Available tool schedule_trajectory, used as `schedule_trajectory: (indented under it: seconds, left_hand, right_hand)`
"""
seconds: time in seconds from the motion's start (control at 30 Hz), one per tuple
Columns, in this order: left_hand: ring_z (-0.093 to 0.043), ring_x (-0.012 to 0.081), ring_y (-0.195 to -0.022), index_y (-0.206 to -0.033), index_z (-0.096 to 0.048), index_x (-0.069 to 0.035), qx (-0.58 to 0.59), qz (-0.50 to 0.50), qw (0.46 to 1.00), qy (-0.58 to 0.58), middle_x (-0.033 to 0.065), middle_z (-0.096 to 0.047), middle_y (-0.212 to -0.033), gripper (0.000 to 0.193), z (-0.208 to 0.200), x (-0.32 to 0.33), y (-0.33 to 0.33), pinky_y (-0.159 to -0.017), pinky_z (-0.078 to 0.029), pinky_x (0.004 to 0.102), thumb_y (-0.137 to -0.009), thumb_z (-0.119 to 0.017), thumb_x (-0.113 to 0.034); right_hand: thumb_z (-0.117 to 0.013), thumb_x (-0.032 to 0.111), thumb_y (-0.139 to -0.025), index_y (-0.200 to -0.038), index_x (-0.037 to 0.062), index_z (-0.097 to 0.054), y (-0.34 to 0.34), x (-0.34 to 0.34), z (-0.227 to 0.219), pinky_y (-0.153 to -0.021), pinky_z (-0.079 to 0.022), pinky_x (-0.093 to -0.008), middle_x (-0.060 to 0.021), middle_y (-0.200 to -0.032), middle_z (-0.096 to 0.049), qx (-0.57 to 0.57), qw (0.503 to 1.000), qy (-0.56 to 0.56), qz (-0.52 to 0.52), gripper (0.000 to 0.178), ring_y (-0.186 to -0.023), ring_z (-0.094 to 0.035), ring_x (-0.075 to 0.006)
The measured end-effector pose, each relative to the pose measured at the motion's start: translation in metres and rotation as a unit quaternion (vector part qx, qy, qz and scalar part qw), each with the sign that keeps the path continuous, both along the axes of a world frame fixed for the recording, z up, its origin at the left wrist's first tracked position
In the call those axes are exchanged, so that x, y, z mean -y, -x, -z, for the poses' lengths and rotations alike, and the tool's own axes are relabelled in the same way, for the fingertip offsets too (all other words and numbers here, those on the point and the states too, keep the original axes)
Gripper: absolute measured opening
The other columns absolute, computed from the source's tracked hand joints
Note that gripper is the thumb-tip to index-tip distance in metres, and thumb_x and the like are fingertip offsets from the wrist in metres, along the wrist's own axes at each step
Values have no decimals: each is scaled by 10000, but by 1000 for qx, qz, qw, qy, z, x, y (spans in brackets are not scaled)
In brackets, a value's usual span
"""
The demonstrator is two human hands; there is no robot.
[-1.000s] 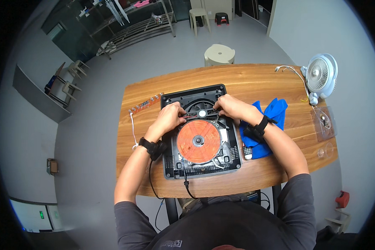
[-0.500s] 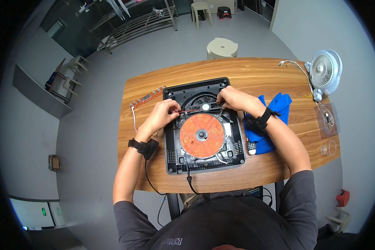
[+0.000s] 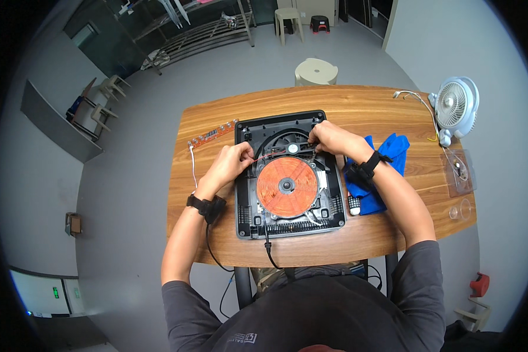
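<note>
The black appliance housing (image 3: 242, 190) lies open on the wooden table (image 3: 361, 108), hollow side up, right in front of the person. Its long axis runs away from the person's body, the far end leaning a touch to their left. Set flat inside it, nearer the person, is a round copper-coloured coil (image 3: 273, 190), face to the ceiling; beyond the coil sits a black cooling fan with a pale hub (image 3: 292, 149). A black cord (image 3: 268, 247) leaves the near edge and points back at the person.

A thin red wire (image 3: 267, 156) stretches over the housing, slanting from its left side up toward the fan's hub. The left hand (image 3: 229, 164) has its left end pinched between thumb and fingertips, just at the housing's left rim. The right hand (image 3: 333, 139) is curled, fingertips drawn in close at the right side of the fan; from here I can't tell whether they grip anything.

Off the far left corner, a narrow orange circuit strip (image 3: 213, 135) lies aslant, its right end nearest the housing, with a white cable (image 3: 193, 167) trailing toward the person. Under the right forearm is a crumpled blue cloth (image 3: 397, 152). Farther right stand a white desk fan (image 3: 453, 103) and, nearer, a clear plastic tray (image 3: 462, 186).
</note>
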State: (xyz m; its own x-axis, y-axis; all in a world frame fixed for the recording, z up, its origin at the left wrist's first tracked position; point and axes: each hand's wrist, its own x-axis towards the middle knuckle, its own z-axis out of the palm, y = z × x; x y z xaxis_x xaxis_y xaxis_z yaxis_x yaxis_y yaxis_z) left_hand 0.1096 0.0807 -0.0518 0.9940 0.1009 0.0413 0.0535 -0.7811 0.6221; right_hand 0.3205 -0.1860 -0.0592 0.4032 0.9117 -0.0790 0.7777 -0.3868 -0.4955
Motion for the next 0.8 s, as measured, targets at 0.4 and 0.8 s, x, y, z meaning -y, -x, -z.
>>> schedule_trajectory:
  seconds: [0.4, 0.8]
  left_hand:
    - [-735, 322, -789, -940, -650, 10, 7, 10, 995, -95, 165, -738, -826, 123, 7, 6, 11, -723, -571, 396, -836, -709, -18]
    - [-750, 296, -967, -1066, -735, 12, -26, 55, 998, -23, 178, -766, -1026, 220, -3, 3, 48, -866, -591, 360, -849, -737, -20]
  right_hand:
    - [-814, -3, -762, -1092, -20, -739, 0, -4, -2, -870, -579, -395, -204, -1028, -752, 16, 999, 27, -7, 339, -1000, -723, -346]
    - [-814, 6, -778, -1104, -23, -739, -3, -3, -1, -869, -588, -382, -203, -1024, -756, 22, 999, 20, -17, 336, -983, -733, -332]
